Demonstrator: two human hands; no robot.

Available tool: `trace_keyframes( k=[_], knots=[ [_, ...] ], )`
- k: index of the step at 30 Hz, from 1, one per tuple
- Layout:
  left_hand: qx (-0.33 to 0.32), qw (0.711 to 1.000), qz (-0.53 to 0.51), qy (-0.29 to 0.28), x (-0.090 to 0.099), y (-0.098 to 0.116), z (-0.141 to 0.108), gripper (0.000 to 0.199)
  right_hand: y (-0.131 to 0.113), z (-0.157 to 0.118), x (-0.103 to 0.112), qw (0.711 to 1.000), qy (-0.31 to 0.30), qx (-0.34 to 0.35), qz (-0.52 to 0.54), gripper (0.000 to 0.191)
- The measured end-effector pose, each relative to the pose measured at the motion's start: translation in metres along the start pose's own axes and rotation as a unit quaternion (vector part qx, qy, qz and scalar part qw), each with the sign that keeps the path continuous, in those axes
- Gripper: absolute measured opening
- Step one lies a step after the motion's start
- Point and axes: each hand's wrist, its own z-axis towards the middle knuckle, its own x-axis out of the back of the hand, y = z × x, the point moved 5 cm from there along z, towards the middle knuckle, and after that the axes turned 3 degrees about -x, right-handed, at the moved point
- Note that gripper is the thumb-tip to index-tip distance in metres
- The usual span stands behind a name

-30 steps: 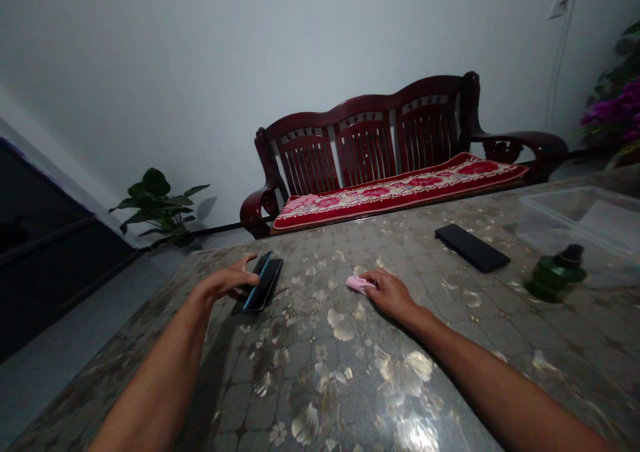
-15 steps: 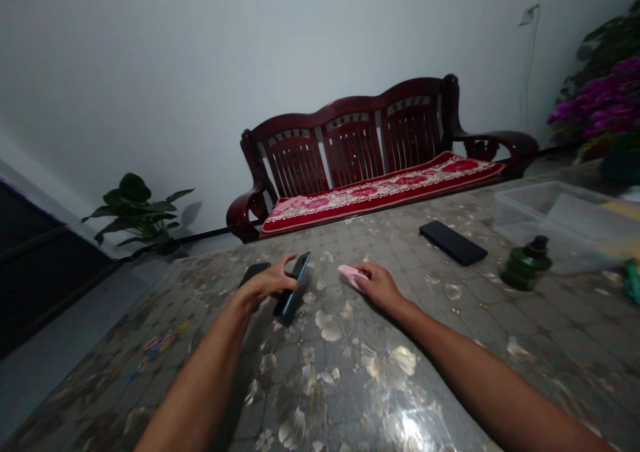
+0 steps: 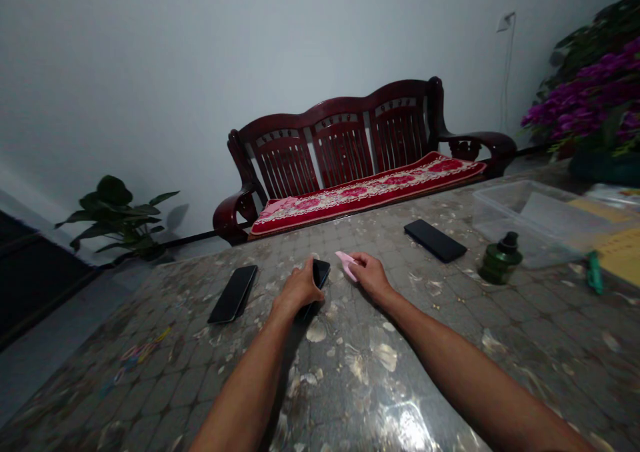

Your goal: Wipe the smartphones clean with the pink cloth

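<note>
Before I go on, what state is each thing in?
Left phone: flat, screen dark
Centre phone: in left grip, partly hidden
Pink cloth: pinched in right grip
Black slab: flat
Bottle: upright, cap on
Clear box: upright, lid unclear
Green item: lying down
Seat cover: spread on bench

No readable text or labels.

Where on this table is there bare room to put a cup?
Bare tabletop lies between the left forearm and right forearm, and between the right forearm and the green bottle. It's crowded by that bottle and the clear box, and where the left hand grips a phone near the right hand's pink cloth.
</note>
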Motion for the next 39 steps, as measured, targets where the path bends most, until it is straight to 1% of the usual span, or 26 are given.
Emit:
trace_keyframes(
  k=[4,9,14,21,27,31,33,35,37,39],
  knots=[
    [0.021,1.0,0.004,0.009,-0.006,0.014,-0.003,0.116,0.001,0.002,0.001,1.0,0.0,0.016,-0.021,0.036],
    [0.046,0.999,0.002,0.006,-0.011,0.02,-0.005,0.11,0.002,0.004,0.002,0.999,0.0,0.02,-0.033,0.037],
    [0.054,0.998,-0.013,0.022,-0.013,0.024,-0.01,0.102,0.002,0.004,0.002,0.999,-0.007,0.026,-0.04,0.038],
    [0.075,0.997,-0.012,0.001,-0.009,0.038,-0.025,0.089,0.002,0.002,0.002,0.999,-0.023,0.025,-0.016,0.041],
    [0.088,0.996,0.02,0.01,-0.009,0.04,-0.031,0.075,0.004,0.003,0.002,0.999,-0.014,0.034,-0.026,0.042],
    [0.087,0.996,0.015,0.021,-0.009,0.04,-0.033,0.08,0.005,0.003,0.002,0.999,-0.012,0.033,-0.033,0.042],
    [0.079,0.997,0.007,0.026,-0.009,0.038,-0.034,0.085,0.005,0.003,0.002,0.999,-0.013,0.033,-0.032,0.042],
    [0.055,0.998,-0.012,0.037,-0.008,0.032,-0.035,0.086,0.004,0.002,0.003,0.999,-0.011,0.029,-0.027,0.041],
    [0.006,0.997,-0.05,0.055,-0.007,0.02,-0.035,0.084,0.004,0.002,0.004,1.0,-0.013,0.018,-0.014,0.042],
    [-0.066,0.989,-0.113,0.073,-0.006,0.002,-0.037,0.079,0.004,0.002,0.005,1.0,-0.022,0.001,0.0,0.044]
  ],
)
